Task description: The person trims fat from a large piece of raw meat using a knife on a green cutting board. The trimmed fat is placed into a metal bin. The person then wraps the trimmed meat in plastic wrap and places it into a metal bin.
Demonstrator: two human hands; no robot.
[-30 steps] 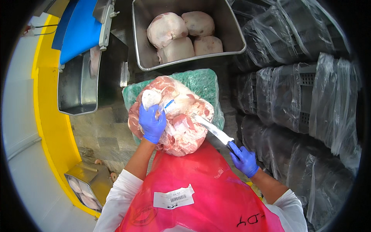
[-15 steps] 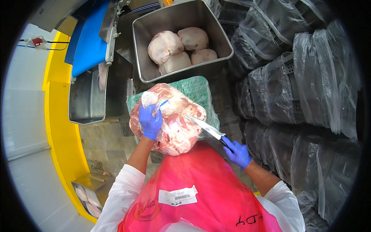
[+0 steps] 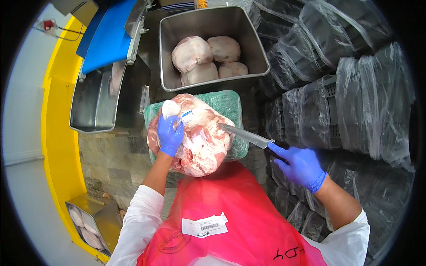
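A large cut of raw meat [image 3: 205,137], pink with white fat, rests on a green plastic-wrapped stand [image 3: 235,106] in front of me. My left hand [image 3: 170,134], in a blue glove, is closed on the meat's left part, just below a pale rounded knob [image 3: 170,109]. A small blue-printed tag [image 3: 187,115] lies on the meat beside my fingers. My gloved right hand [image 3: 302,166] is wrapped around the dark handle of a long knife [image 3: 247,135]. The blade points left, its tip at the right edge of the meat. Whether the tip is in the flesh I cannot tell.
Beyond the stand is a deep steel bin [image 3: 262,73] with several pieces of meat inside. At the left stand another steel bin [image 3: 91,129] and a blue chute [image 3: 111,42]. Dark crates wrapped in clear plastic [image 3: 306,111] line the right. A meat tray [image 3: 88,221] sits lower left.
My right hand has moved to the right and slightly away from me, drawing the knife outward across the meat. My left hand keeps its hold. The whole view has shifted a little.
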